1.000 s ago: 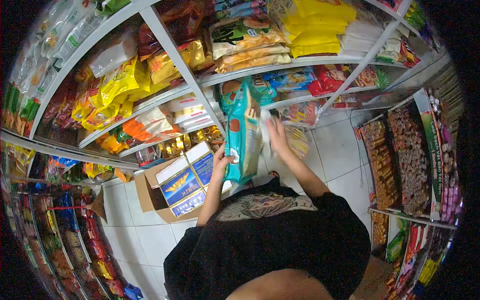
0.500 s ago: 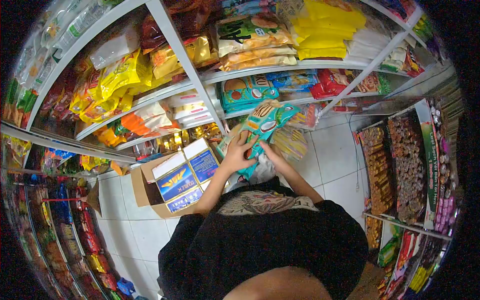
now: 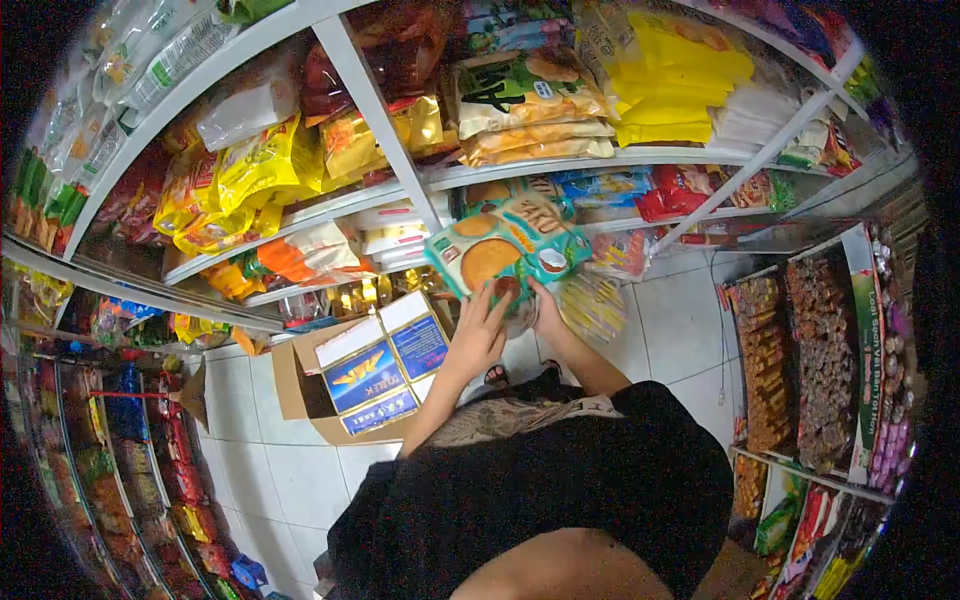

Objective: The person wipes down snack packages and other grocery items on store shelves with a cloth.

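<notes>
A teal and cream snack bag (image 3: 508, 250) lies between my two hands, its printed front turned up, close to the lower shelf. On its near left edge rests my left hand (image 3: 484, 325), fingers over the wrapper. My right hand (image 3: 546, 308) holds the near right edge, with its fingertips partly hidden under the bag. Similar teal bags (image 3: 545, 188) are on the shelf just behind it. Below and right of the bag is a clear pack of yellowish sticks (image 3: 594, 305).
An open cardboard box (image 3: 290, 378) with blue and white boxes stands on the tiled floor at the left. Glass-fronted shelves of snack bags curve across the front. A rack of wrapped sticks (image 3: 822, 350) stands at the right, another product rack (image 3: 130, 450) at the far left.
The teal bag has gone from tilted and bunched to spread flatter, face up, nearer the shelf. Both hands have moved to its near edge. The camera view has shifted slightly.
</notes>
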`<state>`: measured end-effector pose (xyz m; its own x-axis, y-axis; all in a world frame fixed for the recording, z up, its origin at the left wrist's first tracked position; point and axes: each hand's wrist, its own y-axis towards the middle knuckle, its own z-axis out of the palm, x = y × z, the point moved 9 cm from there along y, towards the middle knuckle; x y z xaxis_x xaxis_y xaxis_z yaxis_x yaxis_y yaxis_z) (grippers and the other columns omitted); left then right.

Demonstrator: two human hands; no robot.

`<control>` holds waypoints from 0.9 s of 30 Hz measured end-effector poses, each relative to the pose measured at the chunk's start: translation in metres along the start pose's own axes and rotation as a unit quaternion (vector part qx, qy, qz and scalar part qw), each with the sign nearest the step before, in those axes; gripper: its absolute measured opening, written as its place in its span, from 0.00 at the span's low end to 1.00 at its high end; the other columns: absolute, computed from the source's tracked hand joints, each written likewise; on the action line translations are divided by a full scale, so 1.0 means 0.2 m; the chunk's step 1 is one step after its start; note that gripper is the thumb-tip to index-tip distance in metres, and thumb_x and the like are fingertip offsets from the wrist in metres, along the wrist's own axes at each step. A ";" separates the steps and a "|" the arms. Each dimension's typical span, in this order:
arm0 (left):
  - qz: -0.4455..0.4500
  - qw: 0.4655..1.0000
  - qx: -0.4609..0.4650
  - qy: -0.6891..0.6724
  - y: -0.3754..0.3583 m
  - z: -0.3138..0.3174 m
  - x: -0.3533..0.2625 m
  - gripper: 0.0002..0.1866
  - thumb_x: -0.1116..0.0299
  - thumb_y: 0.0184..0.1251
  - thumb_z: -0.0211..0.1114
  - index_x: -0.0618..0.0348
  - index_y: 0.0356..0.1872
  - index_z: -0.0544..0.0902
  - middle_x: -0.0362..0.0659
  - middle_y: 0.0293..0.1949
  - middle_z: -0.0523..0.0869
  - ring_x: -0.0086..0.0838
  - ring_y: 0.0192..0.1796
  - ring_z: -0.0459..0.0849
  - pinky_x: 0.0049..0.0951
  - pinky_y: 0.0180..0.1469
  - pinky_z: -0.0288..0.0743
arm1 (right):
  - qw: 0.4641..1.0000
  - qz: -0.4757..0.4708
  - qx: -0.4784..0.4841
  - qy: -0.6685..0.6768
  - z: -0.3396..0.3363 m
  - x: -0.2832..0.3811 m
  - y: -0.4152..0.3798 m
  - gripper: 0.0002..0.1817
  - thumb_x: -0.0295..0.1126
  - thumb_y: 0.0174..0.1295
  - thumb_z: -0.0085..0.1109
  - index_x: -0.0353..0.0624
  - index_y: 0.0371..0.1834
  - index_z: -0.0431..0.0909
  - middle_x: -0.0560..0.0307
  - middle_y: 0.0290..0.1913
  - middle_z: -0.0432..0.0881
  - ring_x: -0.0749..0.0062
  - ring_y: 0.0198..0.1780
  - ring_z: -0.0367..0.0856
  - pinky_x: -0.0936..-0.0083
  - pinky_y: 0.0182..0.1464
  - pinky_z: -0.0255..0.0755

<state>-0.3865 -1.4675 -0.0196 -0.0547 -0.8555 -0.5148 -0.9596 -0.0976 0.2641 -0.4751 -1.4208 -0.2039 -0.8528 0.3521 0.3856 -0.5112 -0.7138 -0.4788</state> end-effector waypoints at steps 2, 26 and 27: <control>-0.043 0.999 0.018 -0.023 -0.07 -0.04 0.05 0.25 0.73 0.46 0.49 0.57 0.50 0.60 0.52 0.54 0.55 0.46 0.57 0.51 0.46 0.55 0.45 | 0.998 0.027 0.041 -0.027 -0.14 -0.01 0.14 0.16 0.41 0.49 0.49 0.45 0.38 0.68 0.57 0.37 0.74 0.70 0.37 0.73 0.72 0.39 0.68; -0.338 0.930 0.071 -0.129 -0.85 0.20 0.53 0.17 0.69 0.48 0.50 0.57 0.43 0.68 0.49 0.42 0.70 0.41 0.46 0.67 0.34 0.48 0.59 | 0.961 0.104 -0.039 -0.253 -0.33 0.18 1.18 0.16 0.44 0.50 0.47 0.41 0.25 0.71 0.54 0.21 0.75 0.66 0.21 0.74 0.71 0.25 0.69; -0.363 0.919 0.065 -0.139 -0.84 0.18 0.53 0.17 0.68 0.48 0.50 0.58 0.42 0.68 0.50 0.42 0.70 0.42 0.45 0.68 0.34 0.47 0.61 | 0.949 0.101 -0.046 -0.296 -0.27 0.27 1.19 0.16 0.44 0.49 0.48 0.41 0.23 0.71 0.55 0.20 0.75 0.67 0.19 0.73 0.73 0.23 0.69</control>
<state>-0.2409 -1.5237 -0.1491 0.5623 -0.4232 -0.7104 -0.7944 -0.5150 -0.3221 -0.6498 -1.5385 -0.3402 -0.7394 -0.2080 0.6403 -0.3732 -0.6649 -0.6470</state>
